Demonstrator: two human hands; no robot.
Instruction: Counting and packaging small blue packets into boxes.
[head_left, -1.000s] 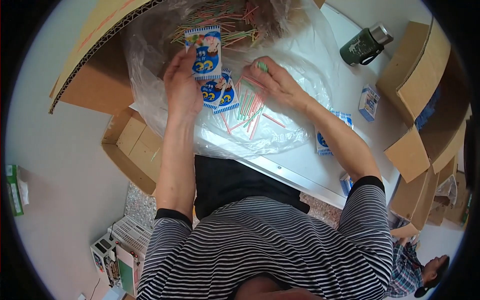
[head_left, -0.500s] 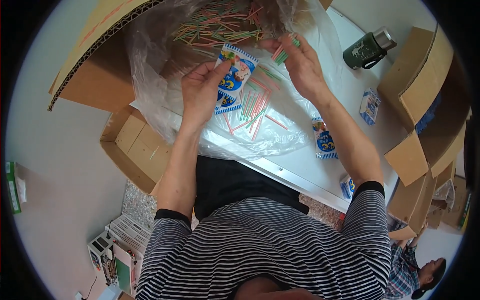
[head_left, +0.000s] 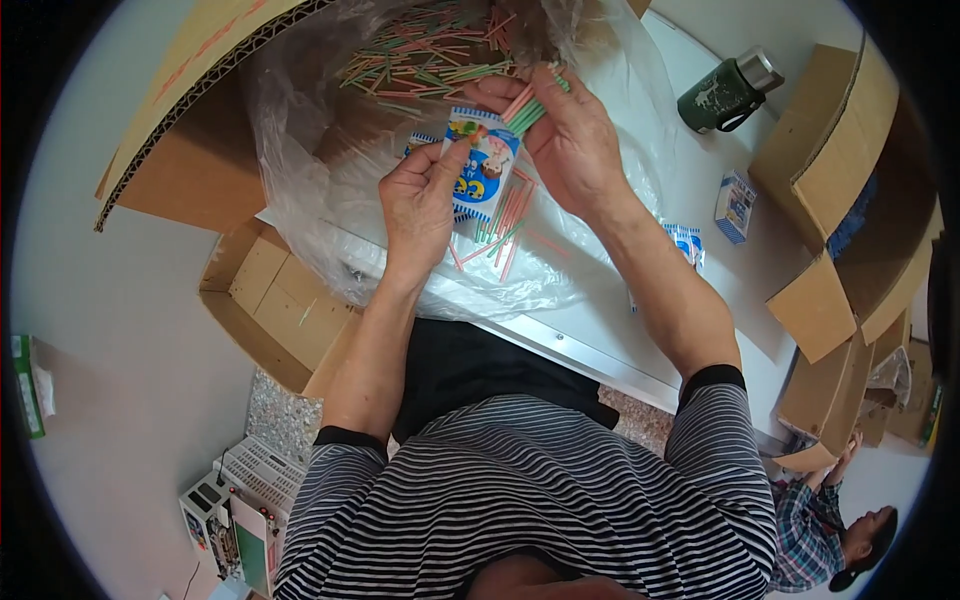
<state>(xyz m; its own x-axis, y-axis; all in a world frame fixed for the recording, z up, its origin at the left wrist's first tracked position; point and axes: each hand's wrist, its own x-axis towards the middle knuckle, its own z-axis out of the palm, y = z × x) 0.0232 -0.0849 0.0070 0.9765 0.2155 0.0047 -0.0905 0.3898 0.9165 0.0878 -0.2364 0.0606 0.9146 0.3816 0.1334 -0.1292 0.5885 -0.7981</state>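
Pinched in my left hand (head_left: 413,215) is a small blue-and-white packet (head_left: 488,168), held upright over the table. My right hand (head_left: 582,150) grips a bundle of thin pink and green sticks (head_left: 536,104). The bundle's lower ends meet the packet's upper right corner; whether any are inside cannot be made out. Under the packet, loose pink and green sticks (head_left: 508,235) lie on a clear plastic bag (head_left: 560,285). Farther off, a large heap of sticks (head_left: 430,62) lies in that bag, within a big cardboard box (head_left: 185,150). Another packet (head_left: 420,142) shows partly behind my left hand.
At the right of the white table (head_left: 700,330) stand a green flask (head_left: 722,95) and a small blue-and-white pack (head_left: 735,207). A packet (head_left: 686,240) lies partly under my right forearm. Open cartons (head_left: 815,310) border the right; another carton (head_left: 275,290) sits lower left. A person (head_left: 825,540) is at far right.
My right hand has moved left with the bundle, bringing it to the packet's top. My left hand has shifted slightly right and down with the packet.
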